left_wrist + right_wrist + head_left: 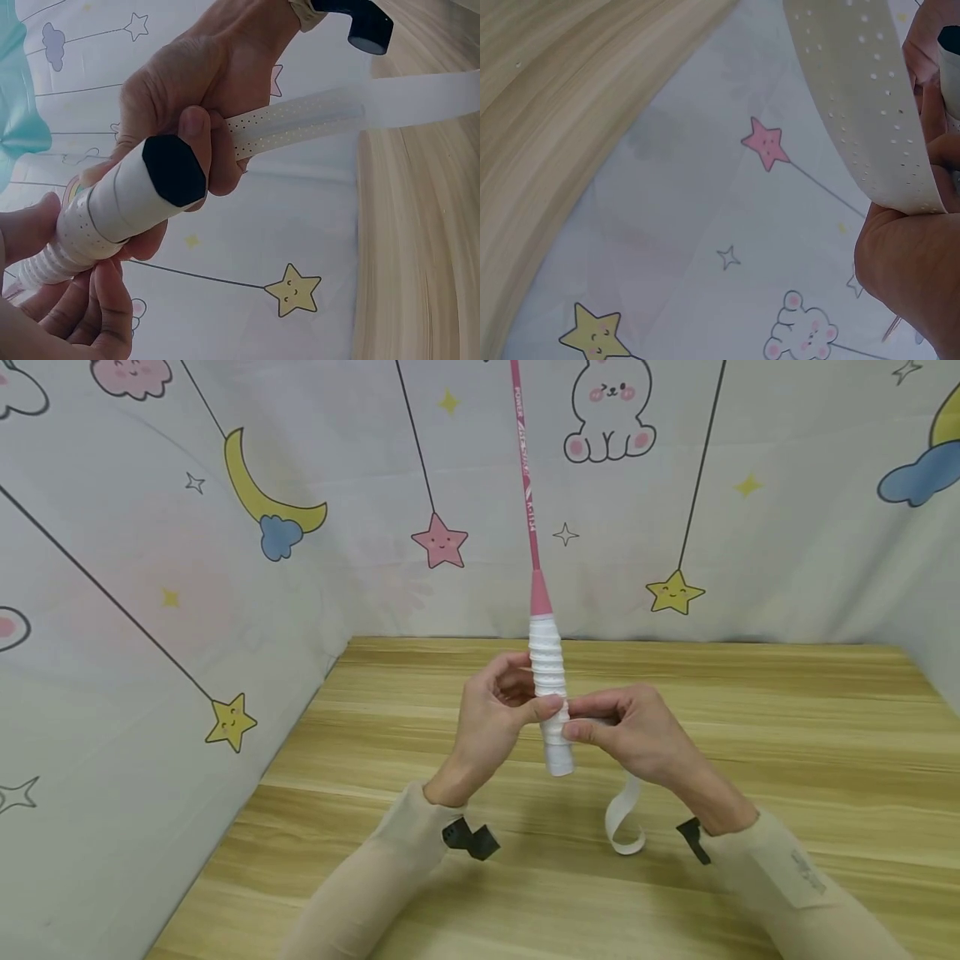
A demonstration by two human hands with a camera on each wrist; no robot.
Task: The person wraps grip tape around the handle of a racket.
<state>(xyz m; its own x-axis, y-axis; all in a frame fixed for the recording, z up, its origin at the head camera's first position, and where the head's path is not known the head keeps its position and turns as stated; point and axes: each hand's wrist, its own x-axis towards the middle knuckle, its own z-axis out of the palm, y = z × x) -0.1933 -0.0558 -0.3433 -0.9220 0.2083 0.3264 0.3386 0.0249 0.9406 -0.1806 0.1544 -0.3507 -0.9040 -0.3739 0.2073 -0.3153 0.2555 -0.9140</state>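
**Racket handle point(548, 664) being held between two hands over the desk point(375, 718)**

In the head view, the handle is being held nearly upright above the desk, with its pink shaft point(528, 477) running out of frame. It is being gripped by the left hand point(491, 710), thumb across the front and fingers behind, apparently so that it is being steadied against sideways pull. The white tape point(617, 814) is being pinched by the right hand point(633, 731) just beside the handle, presumably so that its tension and angle are being controlled; its loose end is dangling in a curl.

In the left wrist view, the black end cap point(174, 171) is being turned toward the camera, and rows of small holes are being shown along the tape.

In the right wrist view, the tape is being held at the right hand, while most of the handle is being cut off by the frame edge, so finger contact there cannot be told.
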